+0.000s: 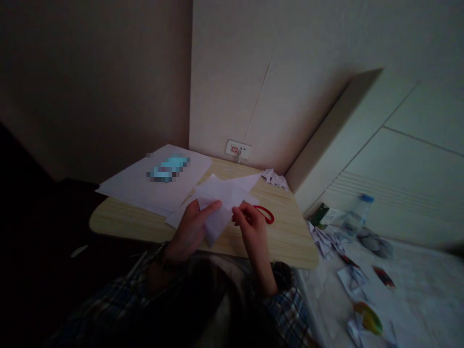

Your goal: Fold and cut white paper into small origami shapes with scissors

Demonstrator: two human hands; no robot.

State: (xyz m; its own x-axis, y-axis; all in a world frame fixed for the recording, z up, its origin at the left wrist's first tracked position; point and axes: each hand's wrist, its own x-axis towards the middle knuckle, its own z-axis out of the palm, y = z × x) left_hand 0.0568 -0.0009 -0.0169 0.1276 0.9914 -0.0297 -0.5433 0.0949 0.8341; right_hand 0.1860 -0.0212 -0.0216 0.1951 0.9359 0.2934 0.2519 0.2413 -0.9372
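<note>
A folded sheet of white paper [220, 195] is held up over the small wooden table [286, 241]. My left hand [191, 227] grips its left side, with the thumb pressed flat on top. At the paper's right edge, my right hand [252, 224] pinches with thumb and fingers drawn together. Just beyond my right hand lies a red loop [267, 214], which looks like a scissors handle; the rest of it is hidden. Another white sheet [174, 218] lies on the tabletop, partly under the held paper.
A stack of white sheets [134, 188] covers the table's left side, with a blurred-out phone-like object [169, 168] on it. Folded paper pieces [275, 179] sit at the back right corner. A wall socket [238, 149] is behind. On the bed [427, 285] are a clear bottle [357, 217] and scattered papers.
</note>
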